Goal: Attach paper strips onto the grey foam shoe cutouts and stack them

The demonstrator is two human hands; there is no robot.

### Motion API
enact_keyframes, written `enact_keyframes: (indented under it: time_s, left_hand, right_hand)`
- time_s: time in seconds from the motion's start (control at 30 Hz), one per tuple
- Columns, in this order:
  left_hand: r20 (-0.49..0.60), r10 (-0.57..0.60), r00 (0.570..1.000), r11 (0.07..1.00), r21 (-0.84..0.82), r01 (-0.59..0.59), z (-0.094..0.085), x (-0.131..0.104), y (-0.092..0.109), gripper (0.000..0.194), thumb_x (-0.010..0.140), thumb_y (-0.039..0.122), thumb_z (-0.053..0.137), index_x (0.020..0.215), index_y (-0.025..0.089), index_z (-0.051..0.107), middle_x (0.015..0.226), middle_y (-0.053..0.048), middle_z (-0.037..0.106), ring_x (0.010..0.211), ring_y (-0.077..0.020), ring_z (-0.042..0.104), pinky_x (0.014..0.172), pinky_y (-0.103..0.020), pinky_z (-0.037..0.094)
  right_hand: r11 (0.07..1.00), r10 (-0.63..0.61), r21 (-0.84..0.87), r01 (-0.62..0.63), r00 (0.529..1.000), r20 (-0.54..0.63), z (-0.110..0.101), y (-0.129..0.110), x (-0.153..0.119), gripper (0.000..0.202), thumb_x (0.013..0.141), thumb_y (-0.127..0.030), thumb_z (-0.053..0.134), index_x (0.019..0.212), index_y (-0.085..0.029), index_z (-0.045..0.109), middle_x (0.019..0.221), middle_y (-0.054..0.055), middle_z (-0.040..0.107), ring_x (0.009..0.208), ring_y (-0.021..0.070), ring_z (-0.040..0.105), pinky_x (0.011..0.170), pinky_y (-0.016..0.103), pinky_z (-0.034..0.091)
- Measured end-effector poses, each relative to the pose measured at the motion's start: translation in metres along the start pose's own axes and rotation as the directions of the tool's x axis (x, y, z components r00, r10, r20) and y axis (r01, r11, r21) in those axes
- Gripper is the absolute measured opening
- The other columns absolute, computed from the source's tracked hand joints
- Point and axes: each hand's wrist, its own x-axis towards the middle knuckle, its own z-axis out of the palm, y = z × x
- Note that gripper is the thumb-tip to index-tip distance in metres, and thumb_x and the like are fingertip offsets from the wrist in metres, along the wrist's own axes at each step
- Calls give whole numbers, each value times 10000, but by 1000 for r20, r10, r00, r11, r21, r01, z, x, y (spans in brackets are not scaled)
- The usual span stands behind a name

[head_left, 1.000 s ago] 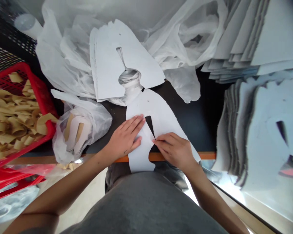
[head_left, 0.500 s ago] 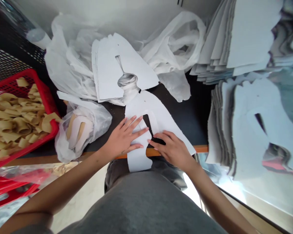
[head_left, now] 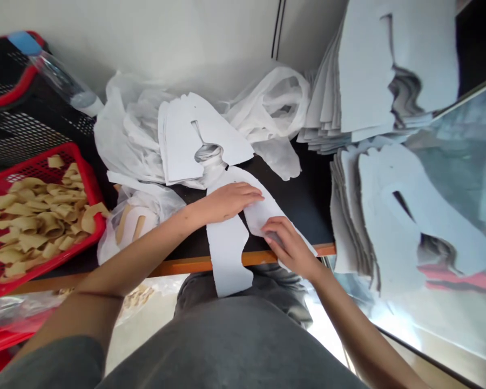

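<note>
A white, wishbone-shaped cut-out sheet [head_left: 228, 254] lies on the dark table, one leg hanging over the front edge towards my lap. My left hand [head_left: 235, 201] rests across its upper part, fingers stretched out together and pointing right. On the right leg, my right hand [head_left: 290, 244] has curled fingers and thumb at the inner edge, closed on the sheet. Behind it stands a stack of similar white sheets [head_left: 182, 146] with keyhole-shaped cut-outs, next to crumpled white plastic bags [head_left: 125, 135].
A red basket [head_left: 91, 186] of curled tan pieces is at left, beside a black mesh basket [head_left: 36, 132] and a clear bottle [head_left: 62, 78]. A small bag of cut pieces [head_left: 162, 202] lies nearer. More white sheet stacks [head_left: 389, 216] stand right. The table's front edge [head_left: 186, 266] is orange-brown.
My left hand has moved up and right from the left leg to the upper part. My right hand has shifted slightly right along the right leg. The camera view has tilted up.
</note>
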Motion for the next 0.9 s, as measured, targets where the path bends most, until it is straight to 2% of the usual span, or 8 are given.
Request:
enact_keyframes:
  time_s: [0.07,0.17,0.3,0.5,0.63,0.73,0.83,0.9]
  left_hand:
    - [106,42,993,999,-39,-38,-1,19,-9,341,1042,286,392,1234,141,634,1249,-131,645,1165,-257,557,1019,-392,437]
    - [244,73,967,987,-154,-36,-5,34,-16,229,999,308,504,1024,146,664,1052,-107,648,1029,-239,561,904,-333,442]
    - [316,92,944,939,-343,24,-12,39,-22,157,961,256,533,871,169,627,932,-70,625,943,-200,559,853,-288,430]
    - [271,-2,963,823,-547,155,-24,31,-37,112,930,258,528,921,168,594,968,-58,606,871,-163,569,811,-284,454]
    - [292,9,956,824,-544,158,-22,28,-35,174,956,311,520,943,168,617,998,-69,601,925,-177,562,845,-300,452]
    - [284,46,958,848,-518,113,-16,31,-33,174,975,300,500,953,175,619,994,-70,608,965,-188,552,875,-303,442]
    - [242,64,968,878,-474,61,-12,36,-33,199,989,310,478,927,177,613,956,-71,607,959,-199,533,897,-316,432]
    - [224,71,972,900,-434,34,-11,36,-32,229,999,321,456,915,175,610,938,-75,605,952,-206,524,908,-327,432]
  right_hand:
    - [1000,18,13,-18,1000,-19,-5,4,0,207,1011,-204,473,1208,-218,532,1153,111,554,1062,212,594,933,403,532]
    - [999,30,35,-31,999,44,-15,11,2,178,1009,-206,474,1176,-219,537,1120,100,580,1009,203,608,888,372,533]
    - [995,48,82,-56,994,99,-25,18,6,139,1003,-269,511,1117,-222,575,1069,81,619,948,194,623,829,335,533]
    - [976,147,151,-158,986,81,-27,23,6,117,985,-327,559,1036,-224,578,996,48,626,868,165,609,776,290,505]
    - [918,290,262,-297,955,69,-31,13,15,240,985,-422,528,872,-212,556,810,7,616,710,145,584,668,263,479]
    - [912,397,81,-402,915,63,-27,-4,33,334,1002,-465,463,822,-219,598,688,-20,615,599,133,549,584,252,401]
    - [873,471,-145,-466,882,-1,-14,-19,50,264,938,-442,566,788,-238,641,661,-38,647,579,133,562,553,249,336]
    - [853,501,-164,-496,865,-15,-6,-22,55,205,900,-384,599,760,-243,651,644,-46,652,557,128,560,539,247,323]
